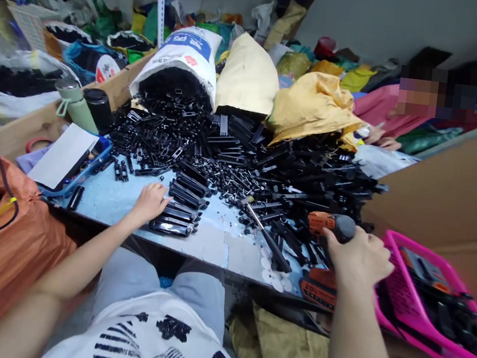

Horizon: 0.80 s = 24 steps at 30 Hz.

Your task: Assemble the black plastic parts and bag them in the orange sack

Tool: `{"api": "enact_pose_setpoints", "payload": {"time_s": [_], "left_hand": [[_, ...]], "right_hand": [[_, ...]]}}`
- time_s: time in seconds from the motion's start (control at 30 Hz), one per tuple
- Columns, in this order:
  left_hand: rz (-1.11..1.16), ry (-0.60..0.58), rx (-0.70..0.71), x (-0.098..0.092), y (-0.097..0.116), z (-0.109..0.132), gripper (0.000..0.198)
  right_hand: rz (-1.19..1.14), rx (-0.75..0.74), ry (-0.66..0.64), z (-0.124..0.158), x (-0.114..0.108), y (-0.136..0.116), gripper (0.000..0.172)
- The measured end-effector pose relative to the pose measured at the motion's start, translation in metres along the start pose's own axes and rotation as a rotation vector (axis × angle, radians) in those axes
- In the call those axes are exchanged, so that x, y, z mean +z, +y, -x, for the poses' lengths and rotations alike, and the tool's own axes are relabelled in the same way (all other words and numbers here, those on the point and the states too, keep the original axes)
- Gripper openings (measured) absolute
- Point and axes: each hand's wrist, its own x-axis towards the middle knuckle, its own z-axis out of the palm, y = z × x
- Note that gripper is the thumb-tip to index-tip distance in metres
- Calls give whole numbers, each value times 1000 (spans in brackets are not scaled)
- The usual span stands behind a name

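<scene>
My left hand (152,201) rests at the left ends of a row of long black plastic parts (181,210), its fingers apart and touching them. The parts lie side by side near the table's front edge. My right hand (361,259) is wrapped round the handle of an orange and black cordless drill (325,226), whose battery base (319,286) is at the table edge. Left of the drill lies a metal-shafted tool with a black handle (276,246), close to several pale round discs (273,272). Small screw-like pieces (233,181) are scattered behind the row.
Heaps of black parts (316,176) spill from sacks (248,74) at the back. A blue tray (103,155), a green bottle (77,106) and a black cup (98,108) stand left. A pink basket (414,331) is at right. Another person's hands (383,139) show behind.
</scene>
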Motion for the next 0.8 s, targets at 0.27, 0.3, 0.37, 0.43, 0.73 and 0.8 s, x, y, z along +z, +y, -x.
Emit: {"api": "enact_pose_setpoints", "payload": {"time_s": [0.27, 0.3, 0.37, 0.43, 0.73, 0.8], "left_hand": [[43, -281, 193, 13, 12, -152, 39], [61, -281, 186, 13, 13, -153, 34], [106, -232, 175, 6, 14, -141, 31], [175, -175, 148, -4, 18, -110, 37], [1548, -373, -1105, -10, 66, 94, 53], [1795, -184, -1379, -1, 74, 97, 55]], "right_hand": [[-201, -663, -345, 55, 120, -179, 41], [-246, -676, -352, 53, 135, -191, 41], [-357, -659, -347, 45, 156, -209, 43], [-430, -627, -384, 33, 172, -224, 45], [-220, -626, -1282, 39, 228, -285, 81], [-203, -652, -1300, 47, 226, -286, 78]]}}
